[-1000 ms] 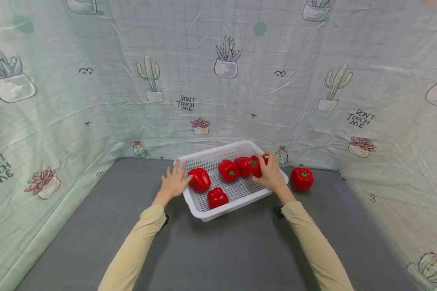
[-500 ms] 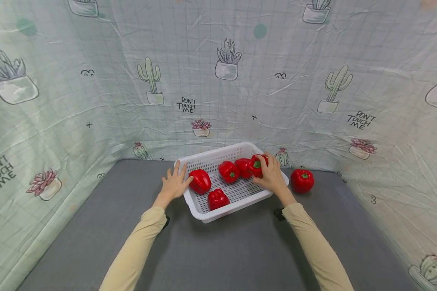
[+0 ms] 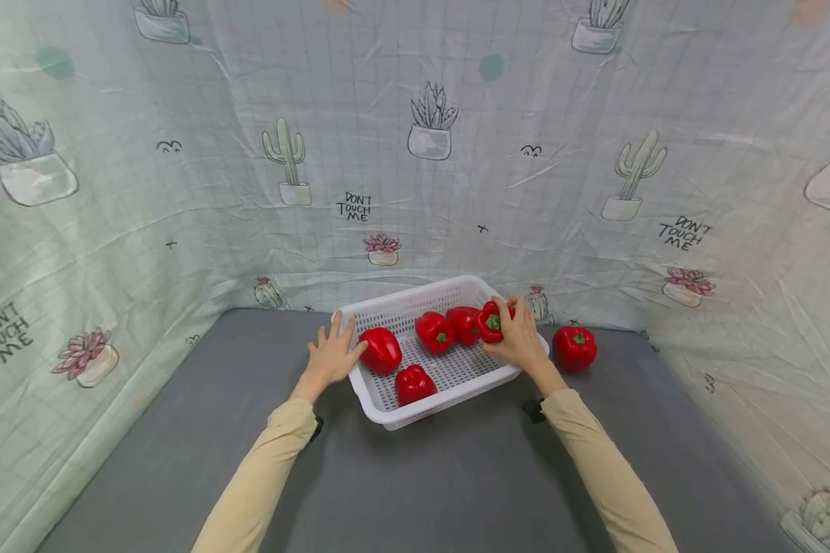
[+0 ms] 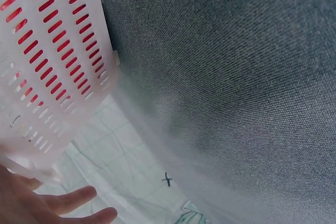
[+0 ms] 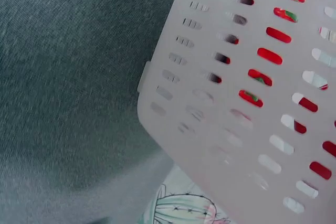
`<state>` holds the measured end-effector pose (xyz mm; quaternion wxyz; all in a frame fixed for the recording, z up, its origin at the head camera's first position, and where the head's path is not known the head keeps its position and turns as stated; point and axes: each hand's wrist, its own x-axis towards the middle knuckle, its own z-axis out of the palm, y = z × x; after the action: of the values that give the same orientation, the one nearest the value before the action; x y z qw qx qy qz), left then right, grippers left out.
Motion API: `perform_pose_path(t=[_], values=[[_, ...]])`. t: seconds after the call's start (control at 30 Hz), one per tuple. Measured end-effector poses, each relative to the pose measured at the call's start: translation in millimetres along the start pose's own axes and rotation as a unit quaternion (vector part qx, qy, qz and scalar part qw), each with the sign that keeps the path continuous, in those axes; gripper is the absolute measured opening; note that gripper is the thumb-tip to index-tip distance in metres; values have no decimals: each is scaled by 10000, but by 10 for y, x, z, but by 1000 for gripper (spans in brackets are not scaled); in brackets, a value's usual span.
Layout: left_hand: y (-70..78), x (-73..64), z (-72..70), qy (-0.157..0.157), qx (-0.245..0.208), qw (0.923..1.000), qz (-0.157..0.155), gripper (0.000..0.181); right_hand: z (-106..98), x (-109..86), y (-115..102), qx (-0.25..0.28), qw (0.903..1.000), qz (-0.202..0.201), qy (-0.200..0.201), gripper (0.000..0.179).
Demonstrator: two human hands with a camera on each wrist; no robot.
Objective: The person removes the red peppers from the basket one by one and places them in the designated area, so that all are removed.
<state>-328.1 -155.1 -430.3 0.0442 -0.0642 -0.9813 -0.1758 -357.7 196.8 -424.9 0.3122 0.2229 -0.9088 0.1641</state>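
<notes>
Spread over the left rim of a white perforated plastic basket (image 3: 459, 388) is my left hand (image 3: 328, 357), fingers straight. Its thumb reaches to a red bell pepper (image 3: 380, 351) inside; whether it touches is hard to tell. At the basket's right end my right hand (image 3: 519, 338) holds another red bell pepper (image 3: 489, 322), green stem facing left. Further red bell peppers lie in the basket: one at the front (image 3: 415, 384), and two side by side near the back, a left pepper (image 3: 434, 332) and a right pepper (image 3: 463, 324). Left fingers (image 4: 79, 200) show beside the basket wall in the left wrist view.
One more red bell pepper (image 3: 575, 348) stands on the grey tabletop (image 3: 415, 491), just right of the basket. A cactus-print cloth (image 3: 415, 192) hangs behind and along both sides. The basket sits near the cloth at the back.
The head view has tilted up slightly, so everything appears a little lower. Both hands keep nearly the same places, and the right hand still holds its bell pepper.
</notes>
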Motion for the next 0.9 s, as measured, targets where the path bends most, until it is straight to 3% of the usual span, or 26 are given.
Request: perform_pose_path(t=[0.27, 0.9], values=[[5, -11, 8, 7, -16, 10000, -35, 68, -98, -39, 8, 130, 9998, -91, 112, 80], [11, 6, 15, -11, -47, 10000, -26, 68, -559, -126, 194, -511, 9971, -407, 397, 81]])
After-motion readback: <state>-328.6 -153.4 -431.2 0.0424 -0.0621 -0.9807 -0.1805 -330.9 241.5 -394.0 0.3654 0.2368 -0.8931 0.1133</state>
